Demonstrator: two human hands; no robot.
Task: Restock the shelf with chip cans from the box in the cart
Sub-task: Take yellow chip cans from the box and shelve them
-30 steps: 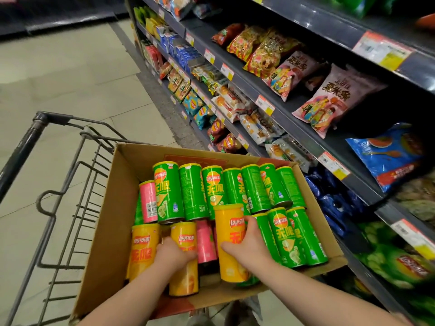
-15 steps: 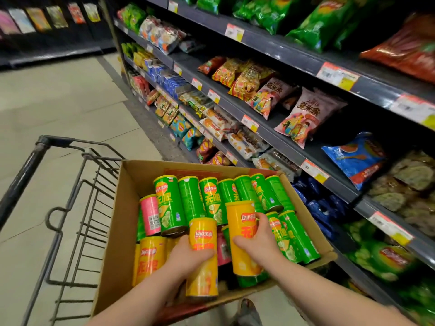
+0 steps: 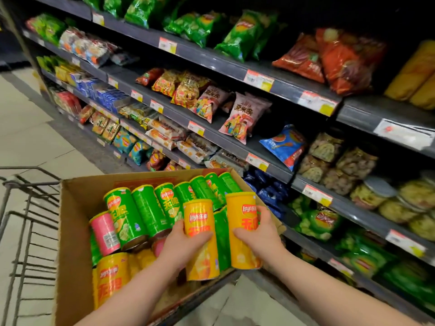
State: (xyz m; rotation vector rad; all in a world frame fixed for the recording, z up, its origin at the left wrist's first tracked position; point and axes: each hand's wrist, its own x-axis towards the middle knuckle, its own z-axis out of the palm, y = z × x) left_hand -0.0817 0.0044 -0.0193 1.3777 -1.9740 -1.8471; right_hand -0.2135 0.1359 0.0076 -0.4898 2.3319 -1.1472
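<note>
Left hand is wrapped round the middle of a yellow can. Right hand is wrapped round a second yellow can. Both cans are held above the near-right part of the box, just beside each other and apart from the shelf.

Hidden / unclear:
- Fingers cover the mid-body print on both held cans.
- Held cans and forearms block the near ends of several green cans and most of the box's near wall.
- Pink can has its near end tucked among the other cans.
- Cart is cut off at the left edge; only wire bars show.
- Snack bags at the far right and on the lower shelves are blurred; price tags are unreadable.

Orientation:
- Both held cans are near upright, long axis vertical, lid ends up, logos facing the camera.
- Green cans lie side by side in the box, long axes running near to far, lids at the far end.
</note>
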